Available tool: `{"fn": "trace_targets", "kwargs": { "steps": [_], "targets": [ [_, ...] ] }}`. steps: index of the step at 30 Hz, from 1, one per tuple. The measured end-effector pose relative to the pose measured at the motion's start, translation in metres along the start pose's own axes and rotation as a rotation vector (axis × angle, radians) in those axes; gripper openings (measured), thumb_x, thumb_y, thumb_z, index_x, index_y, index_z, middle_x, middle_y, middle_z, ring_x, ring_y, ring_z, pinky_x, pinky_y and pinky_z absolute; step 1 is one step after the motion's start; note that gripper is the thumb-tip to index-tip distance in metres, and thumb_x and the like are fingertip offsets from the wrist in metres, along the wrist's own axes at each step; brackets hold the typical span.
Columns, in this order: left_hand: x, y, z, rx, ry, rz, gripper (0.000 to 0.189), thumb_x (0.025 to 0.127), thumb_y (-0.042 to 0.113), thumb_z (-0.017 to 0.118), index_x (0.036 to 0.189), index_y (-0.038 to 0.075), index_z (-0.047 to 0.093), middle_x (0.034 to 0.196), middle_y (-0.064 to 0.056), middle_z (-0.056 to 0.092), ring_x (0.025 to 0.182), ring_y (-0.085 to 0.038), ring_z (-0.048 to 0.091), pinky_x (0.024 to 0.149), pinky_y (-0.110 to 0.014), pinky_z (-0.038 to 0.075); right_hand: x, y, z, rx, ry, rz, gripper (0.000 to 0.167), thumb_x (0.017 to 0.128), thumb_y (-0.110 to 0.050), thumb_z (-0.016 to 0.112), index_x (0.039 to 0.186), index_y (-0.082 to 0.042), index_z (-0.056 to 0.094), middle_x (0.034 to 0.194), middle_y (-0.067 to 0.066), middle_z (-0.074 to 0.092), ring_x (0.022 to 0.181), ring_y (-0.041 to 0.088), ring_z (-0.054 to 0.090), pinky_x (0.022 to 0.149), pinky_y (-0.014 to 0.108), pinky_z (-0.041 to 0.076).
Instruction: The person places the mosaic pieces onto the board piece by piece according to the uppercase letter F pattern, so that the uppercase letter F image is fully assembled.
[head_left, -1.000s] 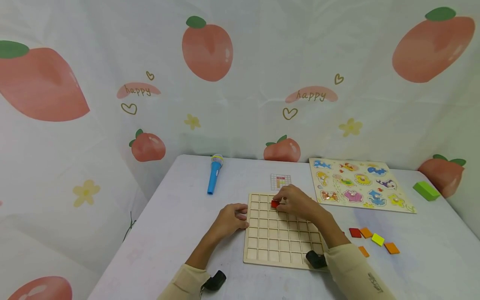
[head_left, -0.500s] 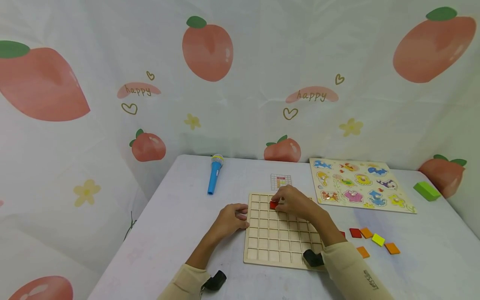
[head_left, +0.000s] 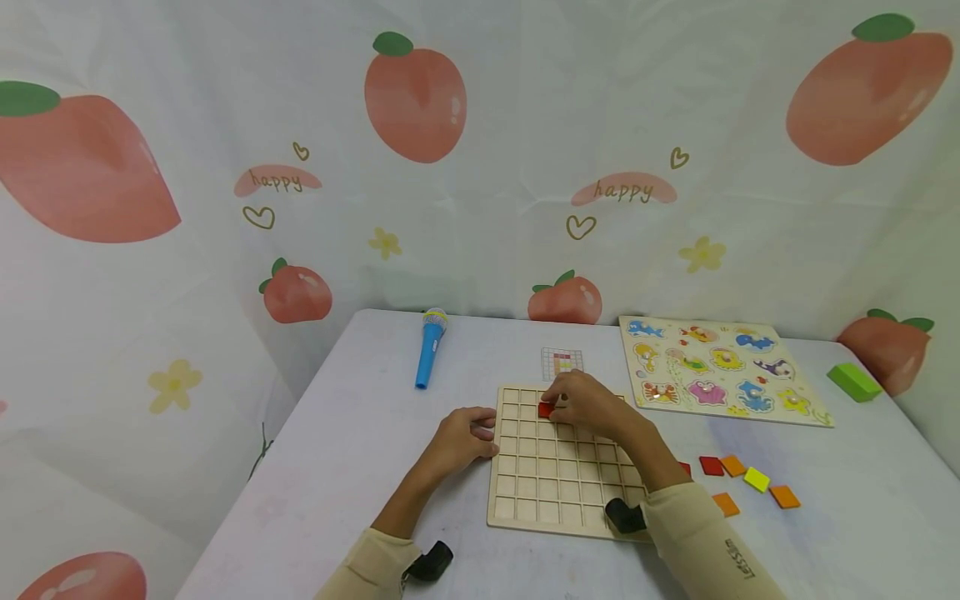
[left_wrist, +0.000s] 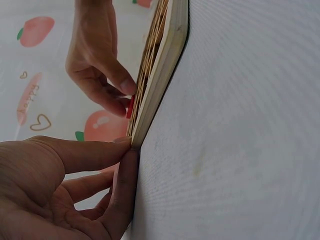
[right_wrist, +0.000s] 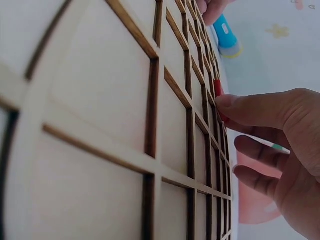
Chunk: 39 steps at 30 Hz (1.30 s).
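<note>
At the left edge of a wooden grid board (head_left: 536, 467), my left hand (head_left: 456, 442) holds the rim with thumb and forefinger. The left wrist view shows that thumb (left_wrist: 97, 155) and forefinger at the board's side. Over the board's far rows, my right hand (head_left: 588, 404) pinches a small red square tile (head_left: 546, 410) between thumb and forefinger. In the right wrist view the red tile (right_wrist: 219, 97) is tilted against the grid, partly hidden by the thumb; whether it sits inside a cell I cannot tell. The right hand's other fingers are loosely bent.
Loose orange, red (head_left: 711, 466) and yellow (head_left: 757, 479) tiles lie right of the board. Behind it is a small printed grid card (head_left: 561, 363). An animal puzzle board (head_left: 712, 367), a green block (head_left: 853, 382) and a blue toy microphone (head_left: 428, 350) lie farther back.
My right hand has shifted slightly left with the red tile. The left hand stays at the board's edge.
</note>
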<state>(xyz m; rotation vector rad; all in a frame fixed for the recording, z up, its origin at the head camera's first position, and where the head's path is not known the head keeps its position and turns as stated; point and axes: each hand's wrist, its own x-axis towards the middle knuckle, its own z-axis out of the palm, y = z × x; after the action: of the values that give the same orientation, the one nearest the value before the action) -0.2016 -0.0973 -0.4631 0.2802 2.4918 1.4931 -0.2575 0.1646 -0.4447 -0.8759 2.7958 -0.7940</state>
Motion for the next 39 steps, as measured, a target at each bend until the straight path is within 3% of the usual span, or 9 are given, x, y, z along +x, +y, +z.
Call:
{"fn": "trace_targets", "kwargs": {
  "steps": [13, 19, 27, 39],
  "targets": [
    [0.001, 0.000, 0.000, 0.003, 0.003, -0.007, 0.056, 0.084, -0.004, 0.080, 0.138, -0.007, 0.064, 0.123, -0.014, 0.073, 0.105, -0.023, 0.071, 0.083, -0.034, 0.061, -0.002, -0.003, -0.001, 0.005, -0.011, 0.014, 0.022, 0.091, -0.010, 0.082, 0.112, -0.003, 0.082, 0.109, 0.007, 0.076, 0.102, 0.026, 0.070, 0.091, 0.046, 0.058],
    [0.001, -0.001, 0.001, 0.008, 0.004, -0.011, 0.056, 0.085, -0.004, 0.080, 0.138, -0.007, 0.064, 0.122, -0.013, 0.072, 0.104, -0.022, 0.070, 0.084, -0.034, 0.061, -0.006, -0.002, -0.005, 0.084, 0.008, 0.016, 0.024, 0.091, -0.012, 0.082, 0.114, -0.004, 0.081, 0.108, 0.003, 0.076, 0.100, 0.022, 0.069, 0.090, 0.045, 0.058],
    [0.001, -0.002, 0.000, 0.011, 0.004, -0.007, 0.056, 0.084, -0.003, 0.081, 0.138, -0.007, 0.064, 0.122, -0.013, 0.072, 0.103, -0.022, 0.070, 0.085, -0.035, 0.061, -0.021, 0.003, -0.016, 0.191, 0.040, 0.062, 0.030, 0.092, -0.016, 0.079, 0.119, -0.003, 0.079, 0.110, 0.004, 0.076, 0.106, 0.023, 0.067, 0.092, 0.046, 0.054],
    [0.001, -0.002, 0.000, 0.005, 0.002, 0.001, 0.057, 0.084, -0.003, 0.081, 0.138, -0.007, 0.064, 0.122, -0.013, 0.072, 0.104, -0.021, 0.070, 0.084, -0.034, 0.061, -0.051, 0.013, -0.031, 0.178, 0.075, 0.106, 0.034, 0.094, -0.021, 0.080, 0.123, -0.004, 0.077, 0.117, 0.005, 0.075, 0.108, 0.026, 0.065, 0.093, 0.046, 0.054]
  ]
}}
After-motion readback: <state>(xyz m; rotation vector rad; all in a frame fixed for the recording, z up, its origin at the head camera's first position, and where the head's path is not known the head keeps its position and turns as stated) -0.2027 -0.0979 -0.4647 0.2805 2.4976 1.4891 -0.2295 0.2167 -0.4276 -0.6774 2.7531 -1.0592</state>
